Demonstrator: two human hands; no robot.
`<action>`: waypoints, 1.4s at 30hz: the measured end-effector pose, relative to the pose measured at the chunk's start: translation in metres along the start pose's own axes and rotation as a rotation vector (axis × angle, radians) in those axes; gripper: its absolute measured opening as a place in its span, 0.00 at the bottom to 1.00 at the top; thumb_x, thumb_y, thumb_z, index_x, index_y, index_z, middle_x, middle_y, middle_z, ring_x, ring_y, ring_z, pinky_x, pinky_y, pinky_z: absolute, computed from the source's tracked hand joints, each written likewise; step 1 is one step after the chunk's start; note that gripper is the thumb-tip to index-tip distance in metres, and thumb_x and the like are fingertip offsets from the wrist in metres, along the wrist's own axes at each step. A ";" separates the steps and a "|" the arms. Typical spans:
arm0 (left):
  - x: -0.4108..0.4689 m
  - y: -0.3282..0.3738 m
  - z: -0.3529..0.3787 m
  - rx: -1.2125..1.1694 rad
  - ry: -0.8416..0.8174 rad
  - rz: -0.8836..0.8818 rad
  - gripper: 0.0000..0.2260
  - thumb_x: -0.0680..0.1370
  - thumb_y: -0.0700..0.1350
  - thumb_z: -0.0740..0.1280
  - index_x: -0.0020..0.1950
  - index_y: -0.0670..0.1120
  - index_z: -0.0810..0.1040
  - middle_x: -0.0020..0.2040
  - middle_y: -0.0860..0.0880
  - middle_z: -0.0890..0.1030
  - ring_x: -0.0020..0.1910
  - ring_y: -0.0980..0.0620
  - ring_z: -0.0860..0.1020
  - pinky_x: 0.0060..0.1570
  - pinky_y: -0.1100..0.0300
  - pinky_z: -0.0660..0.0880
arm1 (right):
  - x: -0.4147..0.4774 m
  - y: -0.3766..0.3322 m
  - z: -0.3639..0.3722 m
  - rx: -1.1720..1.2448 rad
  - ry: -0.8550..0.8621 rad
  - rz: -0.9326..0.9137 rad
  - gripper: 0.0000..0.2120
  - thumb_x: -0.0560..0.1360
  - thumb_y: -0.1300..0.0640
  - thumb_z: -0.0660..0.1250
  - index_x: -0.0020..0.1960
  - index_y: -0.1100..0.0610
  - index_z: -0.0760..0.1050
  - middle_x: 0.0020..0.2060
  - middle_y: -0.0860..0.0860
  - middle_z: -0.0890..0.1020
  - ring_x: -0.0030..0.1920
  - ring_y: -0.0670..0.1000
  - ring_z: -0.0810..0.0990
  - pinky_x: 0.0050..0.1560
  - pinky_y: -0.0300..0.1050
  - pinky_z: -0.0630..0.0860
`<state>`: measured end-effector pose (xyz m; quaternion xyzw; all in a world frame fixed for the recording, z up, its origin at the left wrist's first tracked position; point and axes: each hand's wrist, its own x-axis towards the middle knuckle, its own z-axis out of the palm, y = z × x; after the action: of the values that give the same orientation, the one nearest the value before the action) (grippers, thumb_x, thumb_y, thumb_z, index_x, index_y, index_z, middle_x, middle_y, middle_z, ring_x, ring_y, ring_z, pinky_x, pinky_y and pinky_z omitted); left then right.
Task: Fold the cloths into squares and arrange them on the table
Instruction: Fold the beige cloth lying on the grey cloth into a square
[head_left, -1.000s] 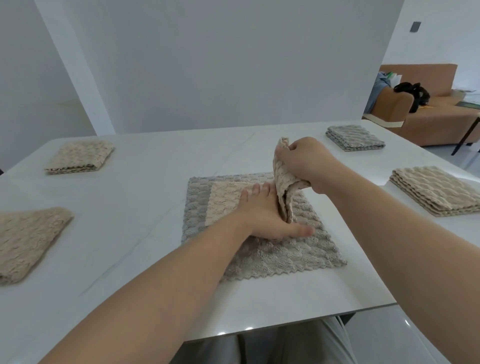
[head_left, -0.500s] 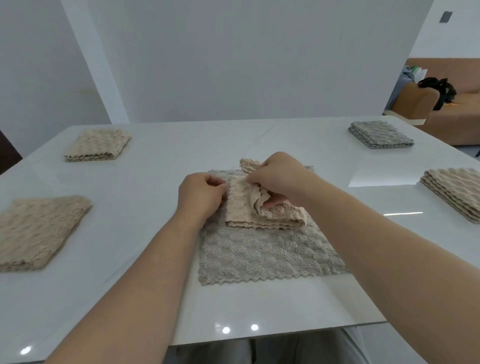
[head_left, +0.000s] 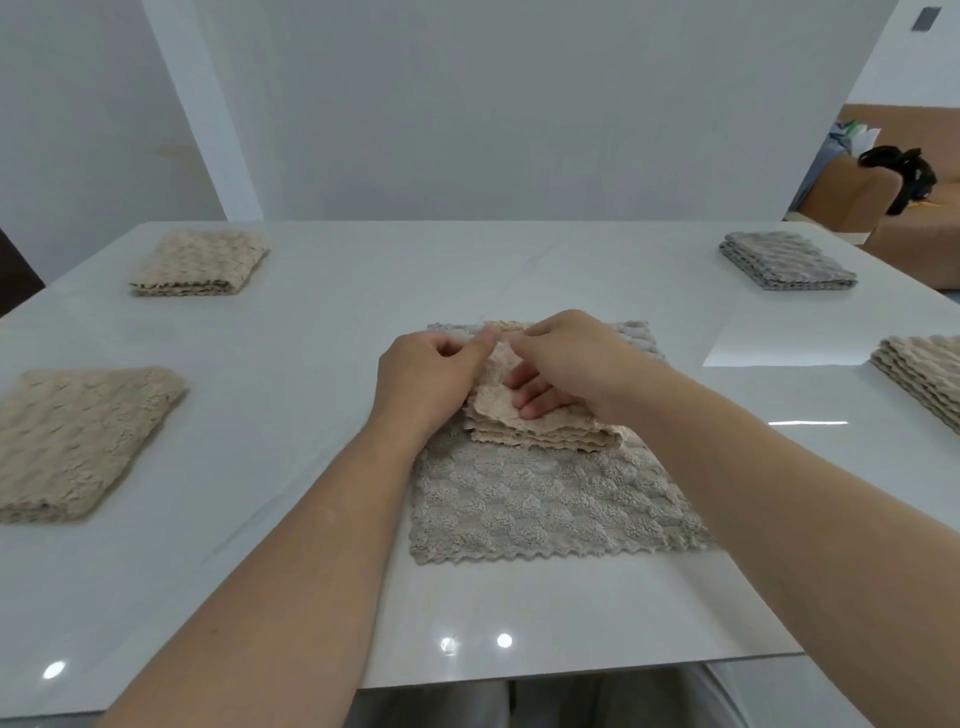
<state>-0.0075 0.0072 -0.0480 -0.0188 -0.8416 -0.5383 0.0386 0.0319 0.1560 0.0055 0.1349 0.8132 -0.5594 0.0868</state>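
A beige cloth (head_left: 540, 434), folded into a small thick square, lies on the far half of a flat grey cloth (head_left: 545, 509) in the middle of the white table (head_left: 311, 415). My left hand (head_left: 426, 379) pinches the beige cloth's far left corner. My right hand (head_left: 566, 364) pinches the top layer beside it, its other fingers curled over the cloth. Both hands hide most of the beige cloth's top.
Folded beige cloths lie at the far left (head_left: 200, 265), near left (head_left: 78, 441) and right edge (head_left: 924, 374). A folded grey cloth (head_left: 784, 260) sits at the far right. A brown sofa (head_left: 909, 197) stands beyond the table. The table's front edge is close to me.
The beige cloth went from half-lifted in my right hand to folded flat. My left hand stopped pressing flat and now pinches the far left corner; my right hand settled over the top layer.
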 end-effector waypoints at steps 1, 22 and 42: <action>-0.001 0.000 0.001 0.033 0.003 0.016 0.15 0.70 0.62 0.75 0.41 0.50 0.85 0.36 0.54 0.85 0.40 0.55 0.84 0.49 0.54 0.81 | -0.001 0.002 -0.003 0.015 0.030 -0.040 0.10 0.82 0.58 0.62 0.60 0.61 0.75 0.41 0.59 0.85 0.32 0.56 0.83 0.34 0.49 0.83; 0.000 0.004 0.038 0.744 -0.396 0.355 0.24 0.87 0.48 0.48 0.83 0.47 0.51 0.83 0.50 0.50 0.82 0.48 0.48 0.80 0.45 0.50 | 0.016 0.067 -0.013 -0.888 0.181 -0.201 0.30 0.85 0.45 0.42 0.82 0.59 0.45 0.81 0.55 0.45 0.81 0.55 0.42 0.79 0.60 0.44; -0.004 0.038 0.020 0.800 -0.209 0.007 0.25 0.81 0.64 0.59 0.38 0.43 0.76 0.38 0.49 0.79 0.43 0.48 0.79 0.44 0.57 0.74 | -0.004 0.057 -0.052 -0.749 0.317 -0.002 0.23 0.81 0.41 0.53 0.45 0.60 0.73 0.42 0.56 0.79 0.42 0.55 0.78 0.50 0.49 0.77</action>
<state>-0.0013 0.0409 -0.0224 -0.0597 -0.9838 -0.1640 -0.0411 0.0539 0.2229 -0.0249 0.1779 0.9641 -0.1970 0.0030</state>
